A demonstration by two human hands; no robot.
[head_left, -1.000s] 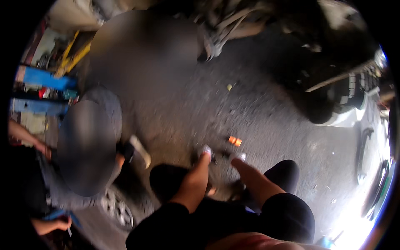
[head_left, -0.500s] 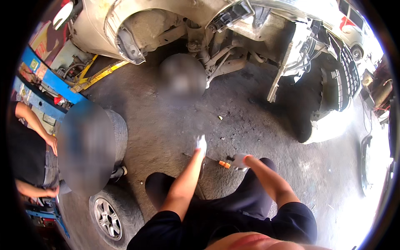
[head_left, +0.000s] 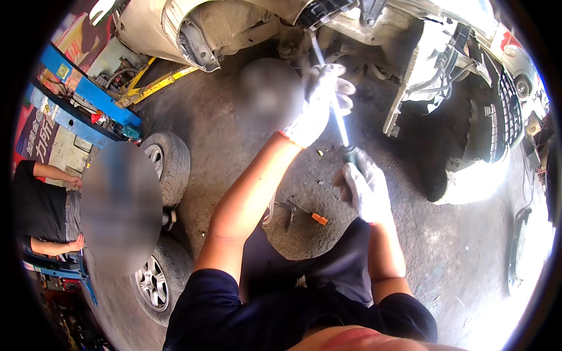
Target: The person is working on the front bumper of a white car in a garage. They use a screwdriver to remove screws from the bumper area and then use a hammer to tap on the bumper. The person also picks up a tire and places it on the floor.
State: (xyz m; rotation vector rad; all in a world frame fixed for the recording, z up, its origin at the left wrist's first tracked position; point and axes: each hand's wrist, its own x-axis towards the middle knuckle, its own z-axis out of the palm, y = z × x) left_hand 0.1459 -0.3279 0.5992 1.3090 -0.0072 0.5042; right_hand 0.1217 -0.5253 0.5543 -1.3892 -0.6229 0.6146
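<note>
A long, straight metal-shafted tool with a dark handle [head_left: 350,154], like a long screwdriver, slants up toward a black part [head_left: 325,13] on the car's underside. My right hand [head_left: 367,187], in a whitish glove, is closed round the handle. Higher up, my gloved left hand [head_left: 319,105] holds the shaft [head_left: 341,128] between its fingers, some of which stick out past it. Whether the tip touches the black part I cannot tell. On the ground between my knees lie an orange-handled screwdriver [head_left: 319,219] and a small metal tool [head_left: 290,217].
Overhead is a beige car body [head_left: 155,29] with an exposed wheel arch. A removed bumper [head_left: 477,175] lies at right. Two wheels [head_left: 182,169] [head_left: 153,284] are on the left, near a person [head_left: 44,202] in dark clothes. A blue lift post [head_left: 88,79] and yellow lift arm [head_left: 158,86] stand behind.
Both hands have risen from low over the ground toward the car. My right hand now has the long dark-handled tool, and my left hand is on its shaft.
</note>
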